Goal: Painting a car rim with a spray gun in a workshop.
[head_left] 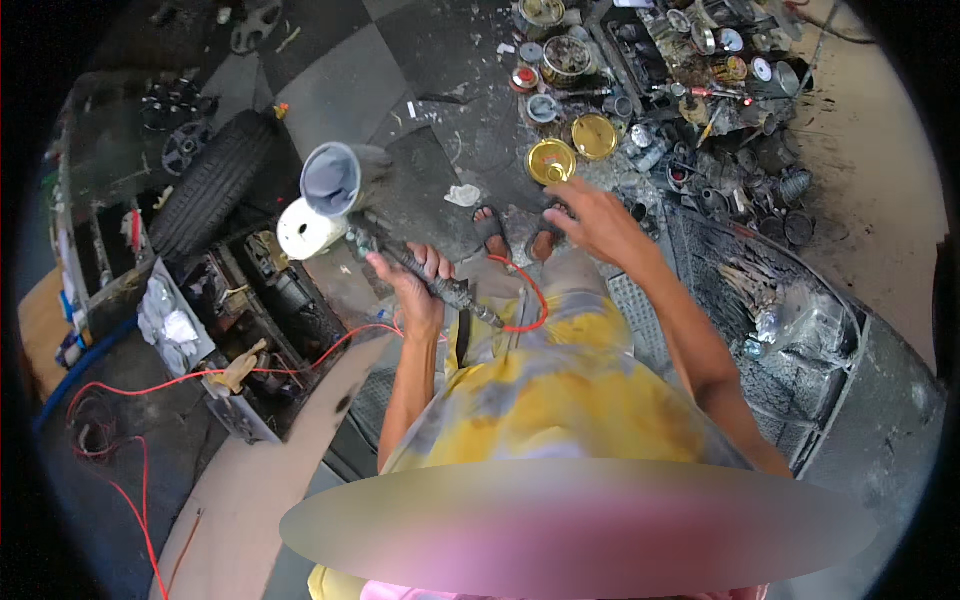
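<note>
My left hand [410,290] is wrapped around a dark, paint-crusted spray gun [445,288]. An open cup [332,180], grey inside, sits at the gun's far end; I cannot tell how they join. A red hose [540,300] curves from the gun's near end. My right hand [600,220] reaches forward, thumb and fingers apart, with nothing visible between them. Just beyond its fingertips is a gold-coloured round tin [550,158]; whether they touch is unclear. Another gold round piece [595,136] lies to its right. A white round container [305,230] stands beneath the cup.
A tyre [215,185] and an open metal box of parts [270,310] are at left. Several cans [567,58] and a cluttered pile [710,70] fill the far right. A dirty, paint-spattered tray-like panel [770,310] lies at right. Red hose loops [100,430] cross the left floor.
</note>
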Demonstrator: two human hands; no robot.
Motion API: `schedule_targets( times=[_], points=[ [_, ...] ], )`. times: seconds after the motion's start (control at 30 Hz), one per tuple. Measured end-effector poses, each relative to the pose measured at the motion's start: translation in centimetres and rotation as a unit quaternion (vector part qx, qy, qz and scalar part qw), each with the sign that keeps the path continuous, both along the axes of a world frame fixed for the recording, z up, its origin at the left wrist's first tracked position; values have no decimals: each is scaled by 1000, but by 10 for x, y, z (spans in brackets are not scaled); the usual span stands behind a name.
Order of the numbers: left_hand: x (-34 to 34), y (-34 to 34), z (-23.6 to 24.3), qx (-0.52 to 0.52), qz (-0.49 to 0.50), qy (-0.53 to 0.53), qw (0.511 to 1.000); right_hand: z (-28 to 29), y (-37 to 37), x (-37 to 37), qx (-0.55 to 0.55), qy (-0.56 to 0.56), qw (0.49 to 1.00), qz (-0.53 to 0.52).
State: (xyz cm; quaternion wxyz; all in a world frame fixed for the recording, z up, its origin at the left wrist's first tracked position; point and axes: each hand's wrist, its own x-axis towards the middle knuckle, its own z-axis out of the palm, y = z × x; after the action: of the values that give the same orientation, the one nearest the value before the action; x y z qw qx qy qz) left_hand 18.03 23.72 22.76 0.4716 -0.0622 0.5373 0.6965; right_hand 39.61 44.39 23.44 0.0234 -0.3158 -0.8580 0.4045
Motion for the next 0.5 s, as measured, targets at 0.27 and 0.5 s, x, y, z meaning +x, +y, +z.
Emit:
schedule_targets(
  times=[0.27, 0.5],
  points=[
    [-57, 86, -127, 13, -35, -17, 999, -174, 66, 7, -10, -96, 993, -70],
    [-87, 149, -236, 43, -10, 129, 991, -389, 163, 9, 63, -126, 974, -175]
  ],
)
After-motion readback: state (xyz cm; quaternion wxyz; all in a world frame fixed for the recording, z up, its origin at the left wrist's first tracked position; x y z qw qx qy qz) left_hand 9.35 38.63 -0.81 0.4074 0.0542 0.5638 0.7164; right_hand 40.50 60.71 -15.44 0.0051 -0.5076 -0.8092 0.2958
